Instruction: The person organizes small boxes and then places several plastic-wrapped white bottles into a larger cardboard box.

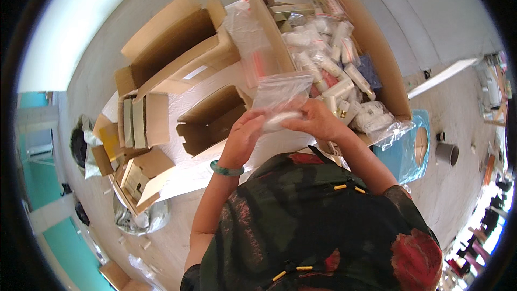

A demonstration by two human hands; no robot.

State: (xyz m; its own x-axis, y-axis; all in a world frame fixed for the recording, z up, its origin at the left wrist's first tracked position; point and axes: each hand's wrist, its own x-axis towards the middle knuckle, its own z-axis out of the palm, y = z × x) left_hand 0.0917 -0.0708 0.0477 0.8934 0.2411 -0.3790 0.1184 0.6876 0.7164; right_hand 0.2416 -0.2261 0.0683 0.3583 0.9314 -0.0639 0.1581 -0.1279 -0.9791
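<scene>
While white bottles (338,89), some in clear wrapping, are being held by the large cardboard box (392,67), small cartons (291,11) are being stored at its far end. Beyond the left hand (246,132), a second open box (214,55) is being supported by the white-covered table (186,175); two greyish slabs (139,123) are being enclosed by a smaller box (157,118). A clear bag (283,89) is being pinched by the left fingers, bent nearly closed. At its near end, a blurred white object (281,119) is being grasped by the right hand (318,121), its fingers likewise curled; whether it is being contained by the bag cannot be told. A white label (195,73) is being borne by the second box, its print too small for reading.
</scene>
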